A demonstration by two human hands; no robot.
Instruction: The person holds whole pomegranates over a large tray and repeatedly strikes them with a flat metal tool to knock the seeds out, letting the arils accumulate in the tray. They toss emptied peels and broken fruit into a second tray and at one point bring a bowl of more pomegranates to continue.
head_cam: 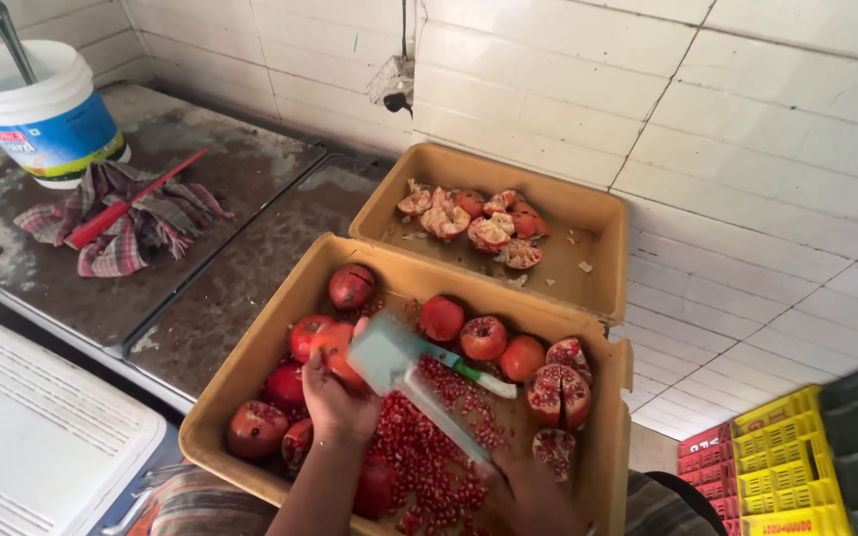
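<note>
Left hand [338, 397] clamps fingers around a pomegranate [335, 349] over the near tray [250, 372]. Right hand [528, 491] grips a blurred utensil [419, 382]; finger positions indiscernible.

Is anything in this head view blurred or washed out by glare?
Head view: the knife in the right hand is smeared by motion blur; the left hand, holding a pomegranate, is sharp. Light is soft and even, with faint sheen on the wet counter and no blown-out glare. Wide-angle bending tilts the wall tiles.
</note>
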